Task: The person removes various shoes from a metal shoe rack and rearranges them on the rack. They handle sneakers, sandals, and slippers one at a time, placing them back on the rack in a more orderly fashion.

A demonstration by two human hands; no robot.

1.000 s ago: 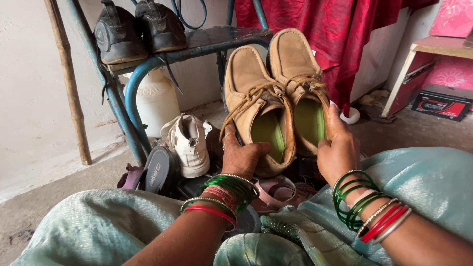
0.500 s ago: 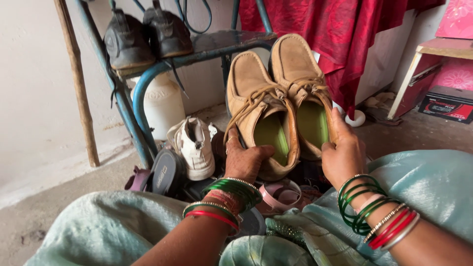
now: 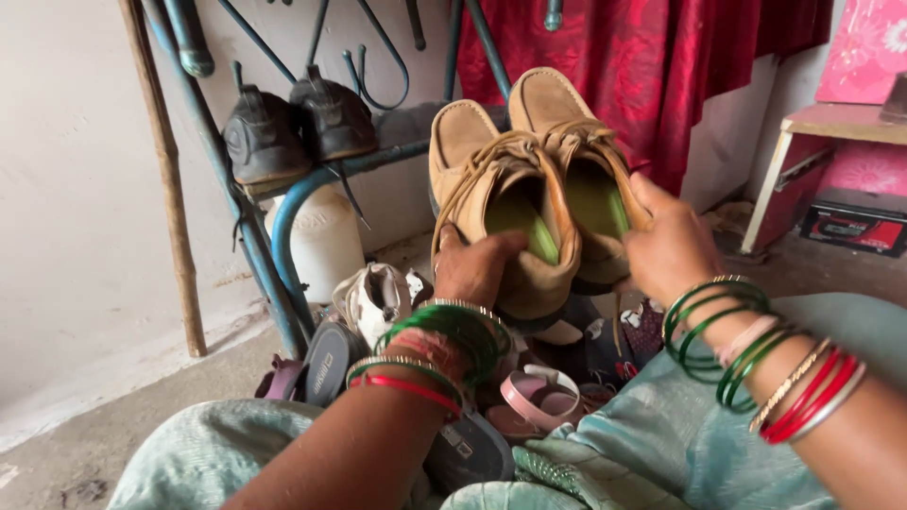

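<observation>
Since the earlier frame the tan lace-up shoes (image 3: 529, 179) have risen and tipped toe-away, toward the blue metal rack (image 3: 283, 217) bearing two dark shoes (image 3: 293, 132). Their green insoles show. The left hand (image 3: 472, 269) grasps one heel, the right hand (image 3: 666, 246) the other, above piled footwear (image 3: 529, 397).

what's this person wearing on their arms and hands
Both forearms are bare, with no sleeves. The left wrist carries stacked bangles: green ones, a beaded gold-toned one, then red. The right wrist bangles run green, pinkish, green, gold-toned, red, then silvery. A ring may sit on the left hand; too small to confirm.
</observation>
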